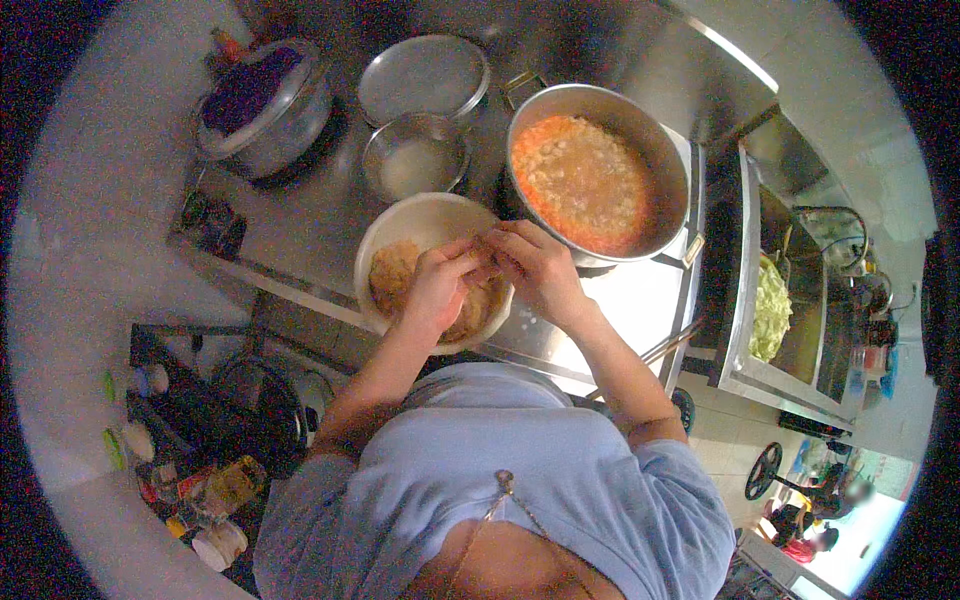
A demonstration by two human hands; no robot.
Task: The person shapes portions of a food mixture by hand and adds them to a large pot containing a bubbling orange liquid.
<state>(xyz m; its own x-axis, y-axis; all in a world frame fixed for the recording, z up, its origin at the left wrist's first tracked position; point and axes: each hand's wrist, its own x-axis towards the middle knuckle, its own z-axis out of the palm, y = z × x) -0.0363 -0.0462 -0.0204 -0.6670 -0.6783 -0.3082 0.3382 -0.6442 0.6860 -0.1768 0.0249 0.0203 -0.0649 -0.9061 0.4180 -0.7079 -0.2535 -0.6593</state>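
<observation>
In the head view, my left hand (439, 285) and my right hand (536, 266) meet fingertip to fingertip over the right side of a pale bowl (427, 210). Between the pinched fingers is a small brownish piece of food (484, 251), mostly covered and blurred. Crumbly tan food (391, 274) lies in the bowl, partly behind my left hand. A large metal pot (671, 187) stands just beyond my right hand, holding orange-red liquid with pale bits (585, 180). Behind the bowl sits a metal basin (420, 157) with a whitish content.
A round metal lid or tray (427, 71) and a lidded pot (277, 142) with a purple cloth (251, 90) stand farther back. Chopsticks (667, 341) lie near my right forearm. Pale green shredded vegetable (770, 311) fills part of the steel sink (806, 360). Bottles and jars (221, 544) crowd the lower left.
</observation>
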